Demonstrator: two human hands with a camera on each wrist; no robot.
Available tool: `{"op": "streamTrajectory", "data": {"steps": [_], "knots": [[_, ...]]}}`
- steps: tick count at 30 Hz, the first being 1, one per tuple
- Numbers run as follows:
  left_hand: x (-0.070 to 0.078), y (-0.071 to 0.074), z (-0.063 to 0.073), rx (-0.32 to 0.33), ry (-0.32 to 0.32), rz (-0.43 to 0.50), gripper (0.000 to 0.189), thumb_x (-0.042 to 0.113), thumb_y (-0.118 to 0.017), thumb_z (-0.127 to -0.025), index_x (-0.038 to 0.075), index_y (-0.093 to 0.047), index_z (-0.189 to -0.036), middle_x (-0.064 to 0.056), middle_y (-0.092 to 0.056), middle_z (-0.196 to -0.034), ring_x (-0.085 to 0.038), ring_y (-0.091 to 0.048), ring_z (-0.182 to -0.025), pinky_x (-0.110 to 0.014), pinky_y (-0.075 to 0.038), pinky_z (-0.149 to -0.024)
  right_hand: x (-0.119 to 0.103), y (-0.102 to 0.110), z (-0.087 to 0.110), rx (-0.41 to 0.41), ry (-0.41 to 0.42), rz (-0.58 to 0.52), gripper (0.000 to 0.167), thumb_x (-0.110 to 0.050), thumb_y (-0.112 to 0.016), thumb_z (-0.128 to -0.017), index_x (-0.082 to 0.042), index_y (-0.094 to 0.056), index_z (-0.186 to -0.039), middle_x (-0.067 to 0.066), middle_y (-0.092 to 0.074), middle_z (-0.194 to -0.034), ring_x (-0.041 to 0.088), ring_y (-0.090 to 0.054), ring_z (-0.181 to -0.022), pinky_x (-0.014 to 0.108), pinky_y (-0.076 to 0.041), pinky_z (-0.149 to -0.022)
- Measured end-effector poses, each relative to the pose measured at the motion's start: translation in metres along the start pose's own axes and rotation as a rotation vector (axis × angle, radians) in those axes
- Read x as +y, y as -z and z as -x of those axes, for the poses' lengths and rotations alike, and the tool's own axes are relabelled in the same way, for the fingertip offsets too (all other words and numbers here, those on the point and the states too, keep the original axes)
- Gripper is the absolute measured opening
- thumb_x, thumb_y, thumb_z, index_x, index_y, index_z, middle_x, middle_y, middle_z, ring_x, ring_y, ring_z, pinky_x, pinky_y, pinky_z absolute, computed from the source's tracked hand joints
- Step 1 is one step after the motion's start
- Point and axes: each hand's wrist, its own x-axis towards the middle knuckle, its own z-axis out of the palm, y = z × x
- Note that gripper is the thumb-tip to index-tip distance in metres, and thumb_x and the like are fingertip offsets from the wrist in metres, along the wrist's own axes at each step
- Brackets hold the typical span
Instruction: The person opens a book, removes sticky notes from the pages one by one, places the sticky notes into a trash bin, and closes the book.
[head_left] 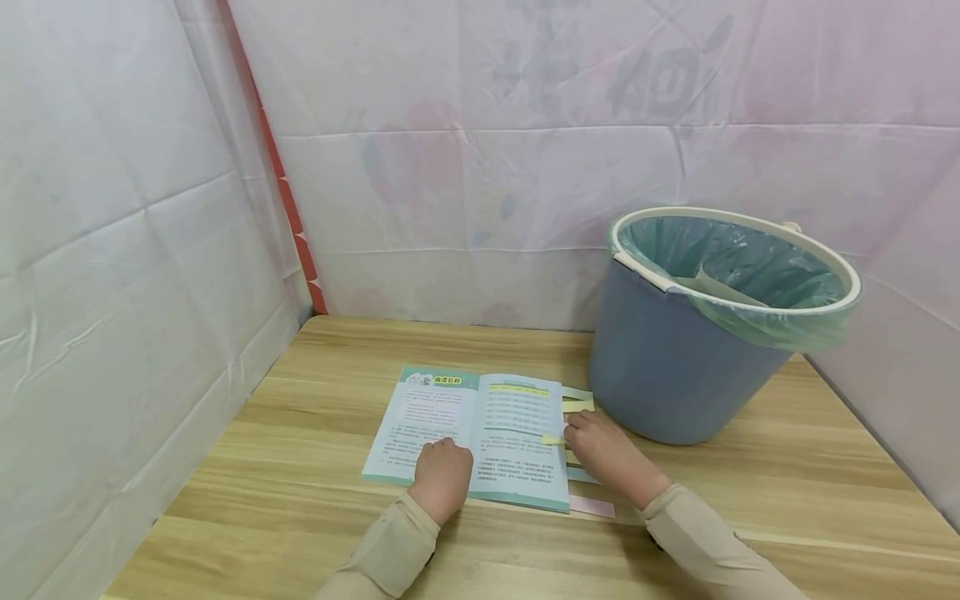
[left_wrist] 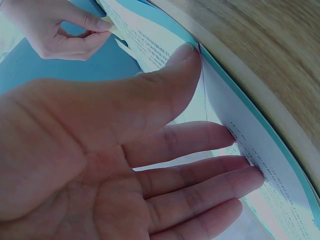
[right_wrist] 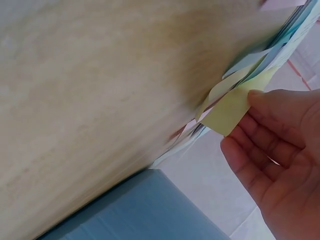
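Observation:
An open book (head_left: 517,483) with printed pages and teal borders lies on the wooden table. My left hand (head_left: 444,477) rests on it near the spine; in the left wrist view its thumb and fairly straight fingers (left_wrist: 190,195) touch the pages. At the book's right edge, my right hand (head_left: 611,457) pinches a yellow sticky tab (right_wrist: 227,112) between thumb and fingers. That tab is still joined to the page edge in the right wrist view. Other paper tabs stick out there, among them a pink tab (head_left: 592,506) and a pale yellow tab (head_left: 577,406).
A blue-grey bin (head_left: 675,358) with a pale rim stands right behind the book, close to my right hand. Its green liner (head_left: 810,329) hangs over the rim, and a pale curved piece (head_left: 723,287) shows inside. White cloth (head_left: 450,192) hangs behind the table (head_left: 300,433).

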Motion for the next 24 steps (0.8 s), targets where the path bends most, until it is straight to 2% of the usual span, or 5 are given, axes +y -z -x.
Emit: {"op": "streamTrajectory", "data": {"steps": [7,14,19,24], "knots": [[0.0,-0.001,0.0,-0.007,-0.003,0.007,0.007,0.008,-0.069,-0.084,0.002,-0.072,-0.083,-0.01,-0.061,-0.073,-0.021,-0.059,-0.071,-0.034,-0.048,-0.07,-0.001,0.0,-0.002,0.031,-0.014,0.026,0.018,0.0,-0.081,-0.071,0.0,-0.064,-0.076,0.005,-0.06,-0.077,0.017,-0.05,-0.068,0.029,-0.047,-0.062],[0.0,0.001,0.0,-0.009,-0.007,0.001,0.006,0.007,-0.068,-0.084,0.002,-0.072,-0.084,-0.01,-0.062,-0.074,-0.021,-0.06,-0.072,-0.034,-0.048,-0.071,0.002,0.009,-0.004,0.04,-0.055,0.092,0.019,0.009,-0.078,-0.071,0.0,-0.065,-0.081,0.006,-0.058,-0.078,0.02,-0.053,-0.072,0.03,-0.051,-0.068],[0.0,0.0,0.0,-0.004,-0.01,0.006,0.006,0.007,-0.068,-0.084,0.002,-0.072,-0.084,-0.01,-0.061,-0.074,-0.02,-0.059,-0.071,-0.034,-0.048,-0.07,0.007,0.021,-0.008,0.075,-0.064,0.093,0.021,0.01,-0.079,-0.069,-0.002,-0.062,-0.074,0.005,-0.053,-0.073,0.02,-0.05,-0.071,0.028,-0.051,-0.065],[-0.001,0.0,0.001,-0.012,-0.006,0.008,0.006,0.007,-0.069,-0.084,0.002,-0.072,-0.084,-0.01,-0.061,-0.074,-0.021,-0.059,-0.071,-0.034,-0.047,-0.07,0.01,0.047,-0.016,0.174,-0.065,0.068,0.023,0.014,-0.073,-0.072,-0.002,-0.057,-0.071,0.006,-0.052,-0.072,0.021,-0.048,-0.068,0.03,-0.047,-0.061]]}}
